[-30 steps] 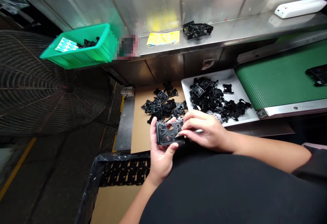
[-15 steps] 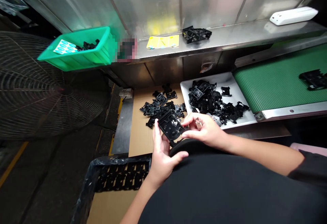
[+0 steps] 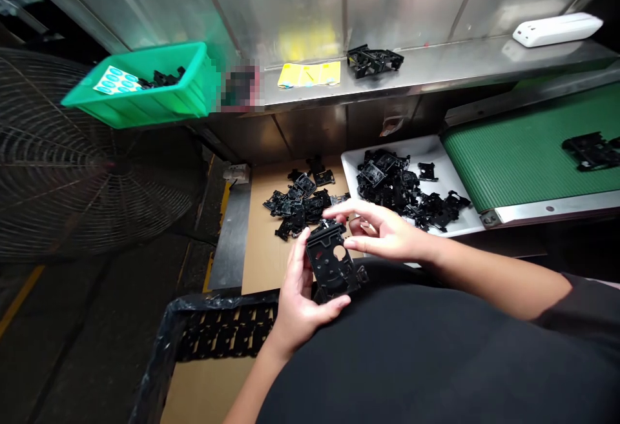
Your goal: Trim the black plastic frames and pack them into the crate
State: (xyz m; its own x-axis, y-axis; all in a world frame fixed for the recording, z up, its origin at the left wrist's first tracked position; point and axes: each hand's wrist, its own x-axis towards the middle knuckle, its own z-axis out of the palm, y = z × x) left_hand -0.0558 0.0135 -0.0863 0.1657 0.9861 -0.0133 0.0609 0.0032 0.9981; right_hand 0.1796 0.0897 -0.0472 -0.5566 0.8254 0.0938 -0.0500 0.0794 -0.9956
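Observation:
A flat black plastic part [image 3: 330, 270] with a round hole and small cutouts is held up in front of my body. My left hand [image 3: 296, 304] grips it from the left and below, thumb along the lower edge and fingers on the left side. At its upper right corner, my right hand [image 3: 390, 233] has the thumb against the face and the fingers curled over the top edge. Some right fingertips are partly hidden. Behind the held part, a heap of similar black parts [image 3: 295, 203] lies on a cardboard sheet [image 3: 259, 243].
A white tray [image 3: 351, 162] with more black parts stands beside the green conveyor belt [image 3: 513, 159], which carries another part. The metal shelf [image 3: 436, 75] bears a green bin [image 3: 159, 104], yellow cards and a white device. Below left, a crate [image 3: 167, 327] contains rows of parts; a fan [image 3: 97, 166] stands left.
The black plastic part has turned more upright and moved slightly lower. My right hand has shifted from its right side up to the top corner. My left hand keeps its hold.

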